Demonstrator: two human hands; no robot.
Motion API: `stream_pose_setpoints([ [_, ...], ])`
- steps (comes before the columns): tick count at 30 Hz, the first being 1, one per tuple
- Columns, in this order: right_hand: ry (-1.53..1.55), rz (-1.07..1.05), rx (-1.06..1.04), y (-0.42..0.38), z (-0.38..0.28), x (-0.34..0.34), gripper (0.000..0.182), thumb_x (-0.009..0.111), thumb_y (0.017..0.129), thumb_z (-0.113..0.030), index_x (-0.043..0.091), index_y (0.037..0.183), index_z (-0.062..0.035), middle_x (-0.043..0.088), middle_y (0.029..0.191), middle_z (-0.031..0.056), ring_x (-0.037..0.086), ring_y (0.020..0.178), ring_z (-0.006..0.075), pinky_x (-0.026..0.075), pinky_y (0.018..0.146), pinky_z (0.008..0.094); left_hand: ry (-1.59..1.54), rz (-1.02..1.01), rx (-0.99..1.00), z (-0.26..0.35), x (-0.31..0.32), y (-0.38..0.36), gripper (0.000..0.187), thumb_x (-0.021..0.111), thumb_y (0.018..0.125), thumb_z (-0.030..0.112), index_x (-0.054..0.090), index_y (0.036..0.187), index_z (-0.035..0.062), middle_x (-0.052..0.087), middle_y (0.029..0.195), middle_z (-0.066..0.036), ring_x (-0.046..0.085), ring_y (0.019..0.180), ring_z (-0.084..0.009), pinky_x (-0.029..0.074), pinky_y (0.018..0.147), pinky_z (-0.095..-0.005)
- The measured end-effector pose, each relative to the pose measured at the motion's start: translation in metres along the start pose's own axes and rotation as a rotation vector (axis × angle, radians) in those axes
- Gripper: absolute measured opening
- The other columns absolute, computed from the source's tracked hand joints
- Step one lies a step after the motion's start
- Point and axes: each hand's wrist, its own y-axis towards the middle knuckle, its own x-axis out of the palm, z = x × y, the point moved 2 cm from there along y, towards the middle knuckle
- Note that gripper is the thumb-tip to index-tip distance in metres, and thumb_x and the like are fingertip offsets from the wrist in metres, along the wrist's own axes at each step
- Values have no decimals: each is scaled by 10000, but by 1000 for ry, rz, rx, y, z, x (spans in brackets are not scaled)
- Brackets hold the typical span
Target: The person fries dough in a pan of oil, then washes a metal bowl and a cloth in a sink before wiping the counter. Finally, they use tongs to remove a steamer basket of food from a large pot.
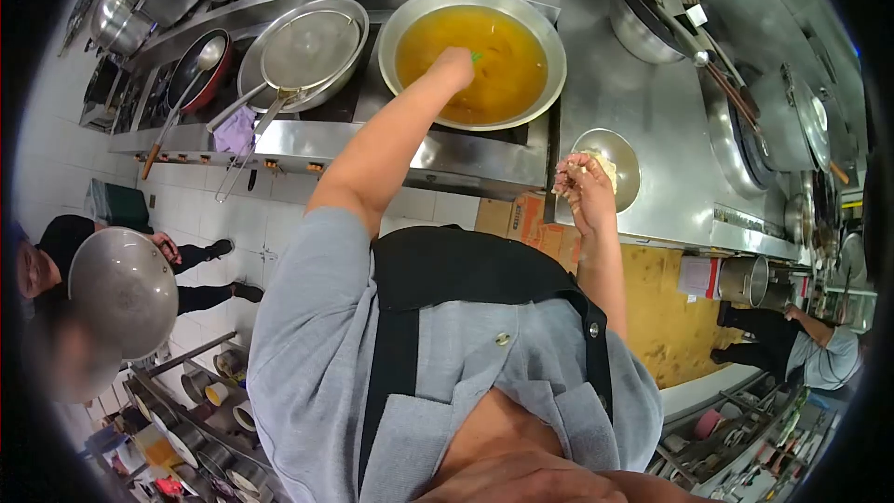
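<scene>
A wide metal pan [392,74] of yellow-orange oil sits on the stove. Over the oil is my left hand [453,68], fingers pressed together, with a small green piece [476,56] at their tips. My right hand [587,188] has its fingers curled, with pale batter clumps stuck to them; what lies inside them is too small to tell. It is at the left edge of a round metal bowl [628,173] on the steel counter [596,98]. Some pale batter [605,168] shows beside the fingers.
Left of the pan, a strainer [310,47] rests on another pan, beside a dark pan with a ladle [210,54]. A purple cloth [235,130] hangs at the stove edge. Utensils in a pot [643,33] stand back right. One person holds a large pan [123,293]; another person [824,354] is at right.
</scene>
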Motion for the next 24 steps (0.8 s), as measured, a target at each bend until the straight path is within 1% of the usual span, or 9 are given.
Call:
stream_pose_setpoints([
  [3, 50, -3, -37, -4, -4, -5, 100, 517, 857, -65, 532, 955, -54, 586, 862, 60, 552, 722, 127, 467, 637, 263, 81, 42, 62, -4, 13, 14, 202, 520, 776, 108, 664, 866, 1, 619, 932, -227, 601, 906, -346, 475, 800, -392],
  [6, 82, 5, -50, -7, -5, -5, 103, 520, 853, -59, 534, 955, -52, 583, 861, 63, 548, 719, 129, 464, 639, 263, 73, 25, 113, -9, 29, 44, 253, 543, 781, 160, 648, 961, 17, 597, 1038, -219, 571, 987, -344, 462, 836, -393],
  [9, 35, 9, -13, -14, -5, 2, 111, 523, 850, -57, 534, 960, -53, 583, 866, 70, 545, 721, 130, 459, 640, 263, 217, -174, 58, -5, 31, 62, 467, 588, 784, 259, 526, 1184, 26, 487, 1229, -223, 469, 1134, -359, 401, 932, -398],
  [12, -67, 84, -69, -24, -16, 8, 108, 518, 853, -59, 534, 960, -53, 584, 873, 73, 545, 725, 131, 457, 638, 264, -106, 86, -27, 26, -20, 33, 723, 623, 773, 368, 325, 1343, 38, 352, 1348, -217, 348, 1231, -373, 313, 1011, -406],
  [14, -33, 103, -167, -28, -23, 9, 105, 514, 855, -58, 533, 958, -49, 586, 872, 74, 545, 727, 132, 457, 638, 264, -411, 386, 239, 30, -46, 39, 820, 636, 761, 422, 251, 1370, 31, 323, 1359, -228, 321, 1251, -369, 264, 1041, -405],
  [16, -24, 109, -190, -36, -30, 5, 99, 508, 858, -54, 532, 953, -44, 588, 869, 75, 546, 724, 133, 456, 637, 265, -692, 583, 394, 37, -86, 14, 819, 657, 767, 395, 241, 1385, 55, 307, 1386, -208, 322, 1274, -299, 290, 1020, -346],
  [18, -10, 91, -177, -36, -37, 6, 93, 499, 860, -47, 531, 947, -39, 589, 864, 76, 547, 716, 134, 456, 634, 265, -903, 584, 443, 51, -127, -41, 754, 638, 801, 348, 259, 1378, 46, 321, 1386, -181, 321, 1275, -258, 261, 1030, -327],
  [21, 16, 32, -151, -23, -48, -6, 85, 504, 857, -38, 532, 938, -33, 591, 859, 75, 548, 702, 136, 457, 632, 263, -1052, 574, 427, 64, -149, -92, 653, 604, 842, 251, 280, 1368, 38, 329, 1385, -165, 313, 1283, -232, 244, 1042, -335],
  [24, 53, -77, -162, 0, -69, -20, 82, 511, 853, -28, 535, 930, -35, 591, 854, 76, 549, 693, 139, 457, 631, 260, -748, 668, 434, 53, -140, -124, 584, 574, 863, 170, 296, 1358, 34, 338, 1377, -163, 322, 1276, -216, 235, 1049, -338],
])
